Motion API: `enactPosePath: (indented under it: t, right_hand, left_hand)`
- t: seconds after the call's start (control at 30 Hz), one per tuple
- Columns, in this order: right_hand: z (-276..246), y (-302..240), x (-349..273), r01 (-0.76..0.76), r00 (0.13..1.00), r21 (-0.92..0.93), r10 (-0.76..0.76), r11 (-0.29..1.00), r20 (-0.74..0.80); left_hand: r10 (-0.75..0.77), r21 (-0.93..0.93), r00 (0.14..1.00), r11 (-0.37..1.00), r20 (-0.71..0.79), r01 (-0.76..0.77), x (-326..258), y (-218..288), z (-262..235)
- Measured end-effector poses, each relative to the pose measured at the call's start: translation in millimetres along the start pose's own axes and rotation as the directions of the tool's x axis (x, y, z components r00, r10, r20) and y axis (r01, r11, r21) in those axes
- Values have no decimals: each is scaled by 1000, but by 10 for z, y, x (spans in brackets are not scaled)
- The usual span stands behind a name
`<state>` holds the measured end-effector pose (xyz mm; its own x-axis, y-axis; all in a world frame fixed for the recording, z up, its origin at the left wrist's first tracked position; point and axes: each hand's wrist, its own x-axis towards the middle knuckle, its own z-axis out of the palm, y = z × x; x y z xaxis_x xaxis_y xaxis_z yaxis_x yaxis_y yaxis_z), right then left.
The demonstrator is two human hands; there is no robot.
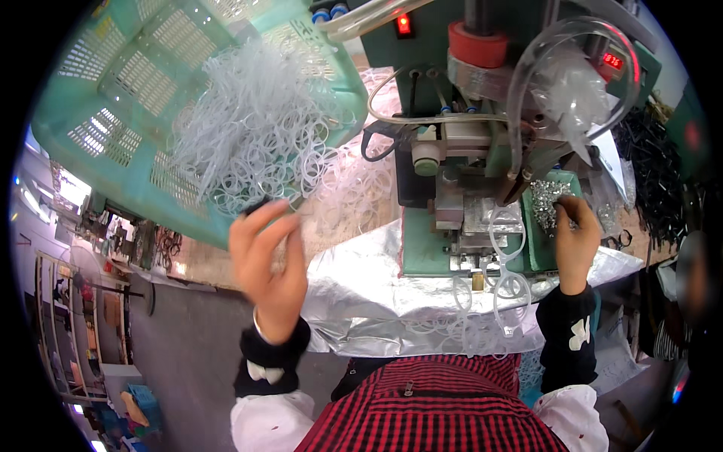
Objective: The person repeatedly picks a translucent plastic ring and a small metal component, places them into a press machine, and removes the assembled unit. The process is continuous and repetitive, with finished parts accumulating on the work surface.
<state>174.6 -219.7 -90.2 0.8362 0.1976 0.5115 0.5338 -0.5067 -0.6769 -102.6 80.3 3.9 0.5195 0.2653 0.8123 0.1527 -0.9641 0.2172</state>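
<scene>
My left hand (pixel 267 248) is raised at the near edge of a green plastic basket (pixel 98 90). Its fingers are loosely curled and apart, blurred, with no held thing showing; a dark patch sits by one fingertip. Beside it lies a heap of clear plastic ring-shaped pieces (pixel 263 128), like spectacle frames. My right hand (pixel 576 235) reaches into a small green tray (pixel 542 252) of shiny metal bits (pixel 548 203), thumb and forefinger close together; whatever they pinch is too small to make out. Clear looped plastic pieces (pixel 512 290) hang from the front of the machine's metal fixture (pixel 486 218).
A green bench machine (pixel 422 90) with a red collar (pixel 478 47) and clear hoses stands ahead. Silver foil sheeting (pixel 354 294) covers the bench's front edge. More clear rings (pixel 358 181) lie between basket and machine. Black pieces (pixel 651 173) are heaped at the far right.
</scene>
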Motion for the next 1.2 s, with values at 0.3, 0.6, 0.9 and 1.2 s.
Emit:
enactPosePath:
  t: [0.3, 0.6, 0.9, 1.2]
  right_hand:
    - [38, 170, -181, -57, 994, 186, 72, 981, -77]
    - [-794, 536, -754, -241, 951, 198, 272, 950, -146]
    - [-49, -962, 131, 171, 978, 411, -204, 896, 38]
    - [157, -1040, -63, -284, 958, 743, 160, 606, 236]
  left_hand:
    - [128, 19, 958, 990, 256, -138, -336, -1255, 1065]
    - [-499, 464, 865, 756, -47, 461, -233, -2093, 1244]
    - [-350, 69, 930, 936, 116, 344, 189, -941, 1616]
    - [-654, -832, 719, 248, 234, 496, -383, 179, 1057]
